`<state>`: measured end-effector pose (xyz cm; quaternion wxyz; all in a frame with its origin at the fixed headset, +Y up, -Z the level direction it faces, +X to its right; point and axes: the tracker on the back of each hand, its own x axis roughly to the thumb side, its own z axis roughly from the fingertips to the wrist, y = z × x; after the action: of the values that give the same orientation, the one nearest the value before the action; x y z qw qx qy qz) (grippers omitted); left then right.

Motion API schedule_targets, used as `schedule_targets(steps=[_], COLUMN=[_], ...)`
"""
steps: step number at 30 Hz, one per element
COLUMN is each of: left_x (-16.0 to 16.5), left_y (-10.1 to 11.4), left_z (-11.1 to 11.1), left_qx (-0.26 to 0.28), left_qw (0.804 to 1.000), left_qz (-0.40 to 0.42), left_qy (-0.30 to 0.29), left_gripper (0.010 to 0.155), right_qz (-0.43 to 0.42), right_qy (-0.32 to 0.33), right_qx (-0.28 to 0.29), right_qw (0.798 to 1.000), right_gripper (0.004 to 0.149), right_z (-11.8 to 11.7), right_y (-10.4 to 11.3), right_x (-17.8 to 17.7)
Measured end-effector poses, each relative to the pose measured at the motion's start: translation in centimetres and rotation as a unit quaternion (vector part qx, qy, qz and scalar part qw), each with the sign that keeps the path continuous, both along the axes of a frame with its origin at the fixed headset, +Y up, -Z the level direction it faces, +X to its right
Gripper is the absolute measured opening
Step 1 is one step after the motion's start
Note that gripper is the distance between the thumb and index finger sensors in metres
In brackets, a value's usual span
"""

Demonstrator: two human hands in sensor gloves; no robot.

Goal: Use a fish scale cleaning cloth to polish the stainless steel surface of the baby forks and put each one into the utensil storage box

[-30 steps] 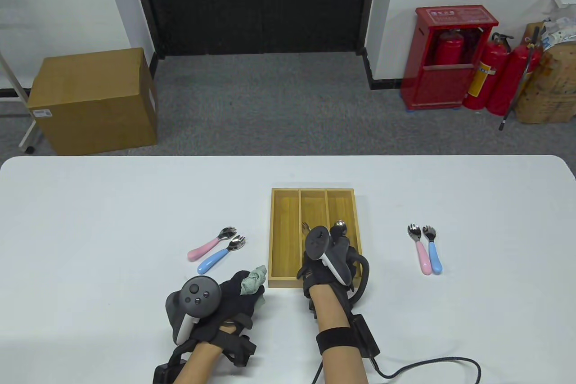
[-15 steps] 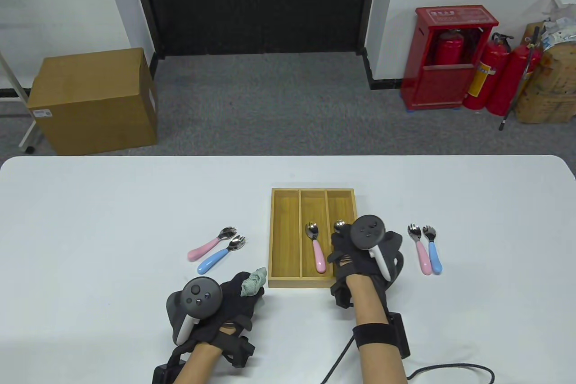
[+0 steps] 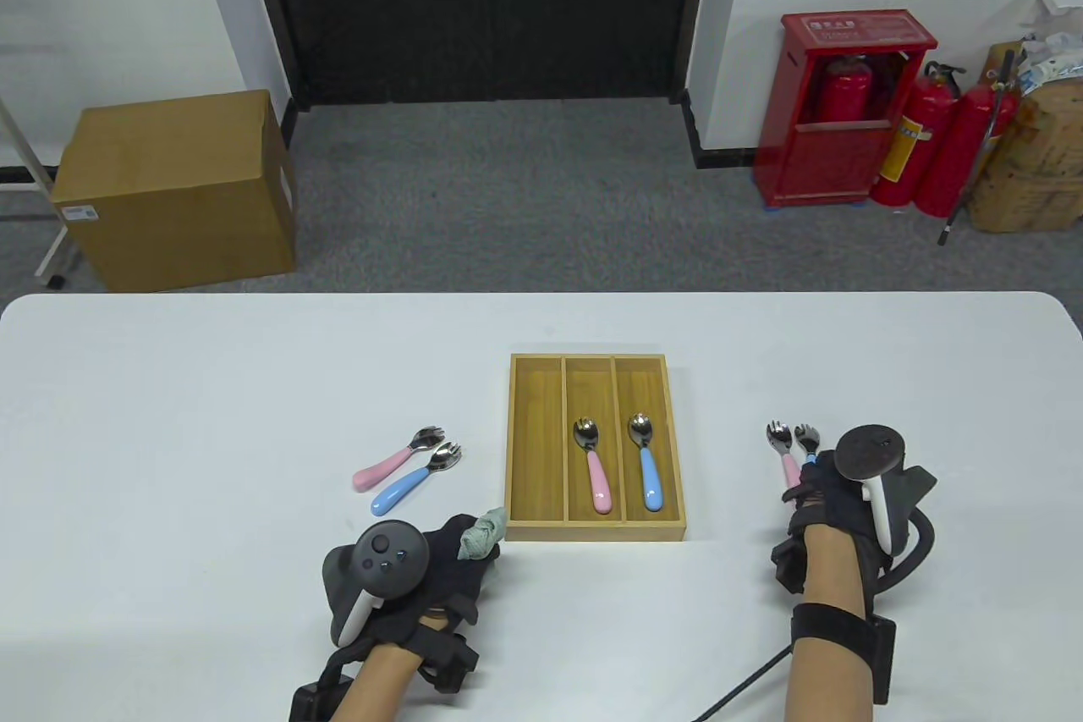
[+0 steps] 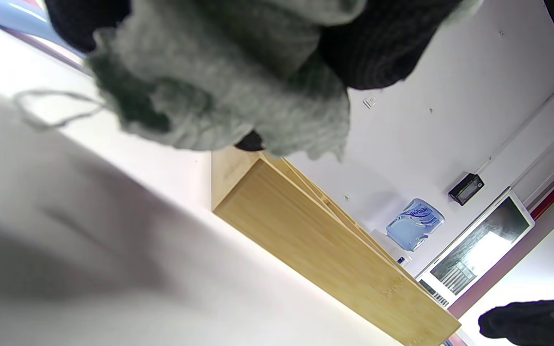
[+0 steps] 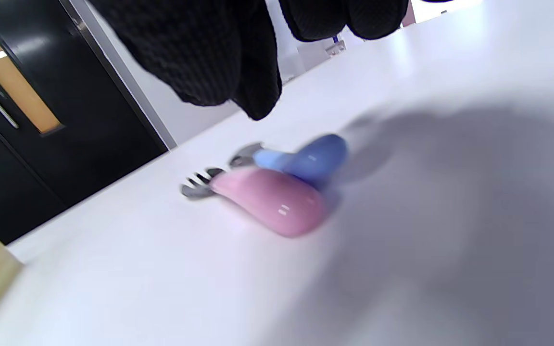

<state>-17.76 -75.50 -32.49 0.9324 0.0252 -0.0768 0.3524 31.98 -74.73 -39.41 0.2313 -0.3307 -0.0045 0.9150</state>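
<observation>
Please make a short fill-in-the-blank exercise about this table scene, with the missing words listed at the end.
1. The wooden box has ____ compartments.
2. The pink utensil inside the box lies in the ____ compartment.
3. The left hand grips a grey ____.
4. The right hand hovers over the pair of forks on the table on the ____ side of the box.

Missing words: three; middle; cloth; right

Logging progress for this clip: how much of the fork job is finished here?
Done: two forks lie in the box, pink in the middle slot and blue in the right. In hand: the left hand holds the cloth; the right hand hovers over the right pair, gripping neither. Left: that pair and the left pair.
</observation>
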Motion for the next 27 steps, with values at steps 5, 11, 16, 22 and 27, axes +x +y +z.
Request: schedule_targets(steps=[5, 11, 16, 22, 27], left_x=[0.0, 0.0, -0.2, -0.4, -0.5], left_y=[0.0, -0.1, 0.1, 0.0, -0.1], left_z=[0.1, 0.1, 0.1, 0.0, -0.1], left_qx=[-0.001, -0.007, -0.007, -0.011, -0.016], left_qw=[1.000, 1.000, 1.000, 0.999, 0.999], left_qz=[0.008, 0.016, 0.027, 0.032, 0.036], left_qy=[-0.005, -0.014, -0.013, -0.010, -0.010], left_gripper=[0.045, 0.046, 0.046, 0.046, 0.046], right_qz=[0.005, 0.018, 0.018, -0.011, -0.043], right_qy=[0.001, -0.003, -0.015, -0.019, -0.010], right_qx=[-0.013, -0.021, -0.033, -0.031, 0.003], right_qw=[1.000, 1.000, 0.999, 0.999, 0.999], right_gripper=[0.044, 0.048, 0.052, 0.052, 0.050], right_z=[0.2, 0.4, 0.6, 0.7, 1.1], right_y=[-1.6, -2.3, -3.0, -3.7, -3.6], right_x=[0.7, 0.9, 1.4, 1.9, 2.4])
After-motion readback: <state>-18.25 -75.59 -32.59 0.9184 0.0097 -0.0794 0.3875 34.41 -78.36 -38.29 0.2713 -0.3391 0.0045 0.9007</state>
